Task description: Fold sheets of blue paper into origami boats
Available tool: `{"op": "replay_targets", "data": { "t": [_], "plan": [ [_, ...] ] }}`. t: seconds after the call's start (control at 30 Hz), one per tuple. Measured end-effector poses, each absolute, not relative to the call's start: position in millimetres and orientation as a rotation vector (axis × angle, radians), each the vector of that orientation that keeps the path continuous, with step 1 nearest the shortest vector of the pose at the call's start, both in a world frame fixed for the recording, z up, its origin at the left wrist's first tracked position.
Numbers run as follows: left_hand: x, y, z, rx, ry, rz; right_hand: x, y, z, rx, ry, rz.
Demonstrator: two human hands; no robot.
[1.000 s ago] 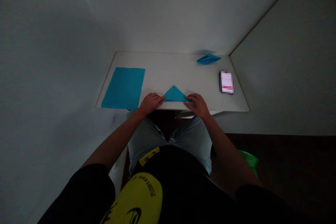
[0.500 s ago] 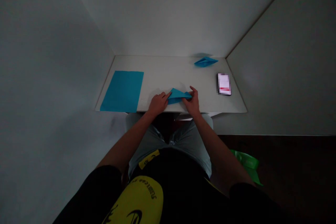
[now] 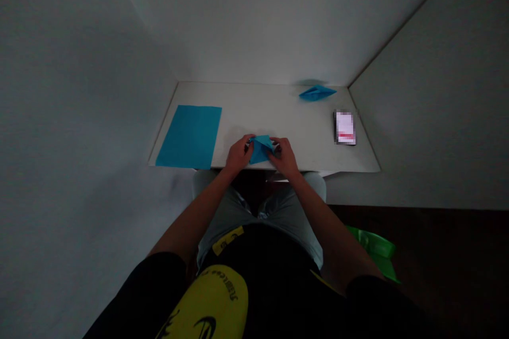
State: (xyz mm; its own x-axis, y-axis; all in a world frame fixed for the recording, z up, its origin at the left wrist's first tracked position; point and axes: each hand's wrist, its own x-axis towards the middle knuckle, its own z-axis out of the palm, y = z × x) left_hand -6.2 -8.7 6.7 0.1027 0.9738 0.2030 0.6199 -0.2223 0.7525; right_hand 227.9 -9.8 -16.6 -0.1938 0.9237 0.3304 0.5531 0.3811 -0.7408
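Between my two hands, close to the front edge of the white table [image 3: 254, 100], is a partly folded piece of blue paper [image 3: 260, 153]. Its upper layer stands a little away from the lower one. My left hand [image 3: 239, 153] grips its left side, thumb in front and fingers behind. On the other side my right hand [image 3: 284, 157] pinches the right edge with bent fingers. The fingertips partly cover both sides of the paper.
At the left of the table lies a flat blue sheet [image 3: 190, 136]. A folded blue paper boat [image 3: 317, 94] rests near the back wall on the right, and a phone [image 3: 344, 128] with a lit screen lies in front of it. A green plastic object [image 3: 376, 246] stands low at right.
My right hand has moved left, nearer my left hand, and its raised fingers have closed on the paper. The folded paper has turned and now looks narrower and more square. The view has shifted slightly.
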Motion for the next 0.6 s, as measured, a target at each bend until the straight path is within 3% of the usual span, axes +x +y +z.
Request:
{"op": "replay_targets", "data": {
  "t": [0.27, 0.6],
  "plan": [
    [-23.3, -11.4, 5.8, 2.156, 1.522, 0.782, 269.2, -34.5, -21.3, -1.292, -2.135, 0.322],
    [-30.2, -11.4, 12.1, 2.139, 1.401, 0.68, 270.2, -27.0, -18.8, -1.445, -2.013, 0.419]
  ]
}}
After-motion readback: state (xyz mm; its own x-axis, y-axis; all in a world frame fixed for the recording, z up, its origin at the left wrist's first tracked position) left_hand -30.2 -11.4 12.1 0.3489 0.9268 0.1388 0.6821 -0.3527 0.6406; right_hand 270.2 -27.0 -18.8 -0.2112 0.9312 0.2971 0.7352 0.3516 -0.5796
